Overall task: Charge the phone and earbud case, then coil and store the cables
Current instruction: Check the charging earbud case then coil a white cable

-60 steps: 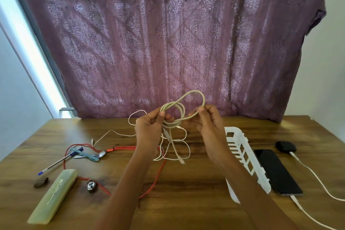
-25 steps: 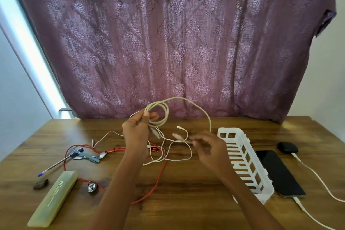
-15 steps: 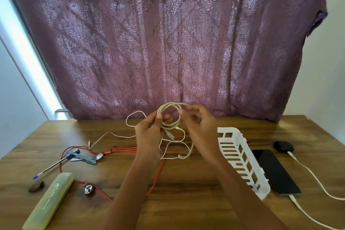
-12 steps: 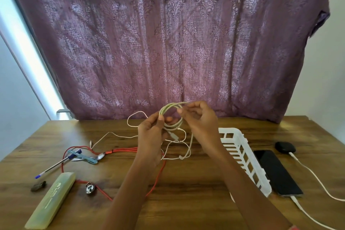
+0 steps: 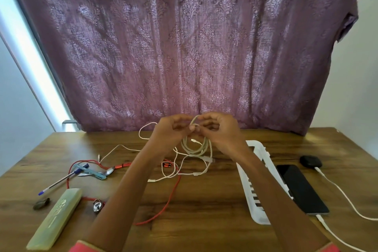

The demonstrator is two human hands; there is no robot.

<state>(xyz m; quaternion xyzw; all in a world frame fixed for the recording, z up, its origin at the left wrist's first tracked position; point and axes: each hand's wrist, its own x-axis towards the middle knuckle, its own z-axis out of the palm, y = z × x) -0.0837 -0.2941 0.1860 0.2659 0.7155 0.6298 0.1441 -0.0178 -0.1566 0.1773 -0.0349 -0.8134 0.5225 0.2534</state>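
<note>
Hanging lower than half a second ago, the cream cable now droops in loops between both hands above the counter: left hand and right hand each pinch its top, grip clamped, so coiling nears done; the white basket waits. The green case bears unreadable print.

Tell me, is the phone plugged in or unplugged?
Plugged in: a white cable runs into the near end of the phone lying screen-up on the table.
</note>
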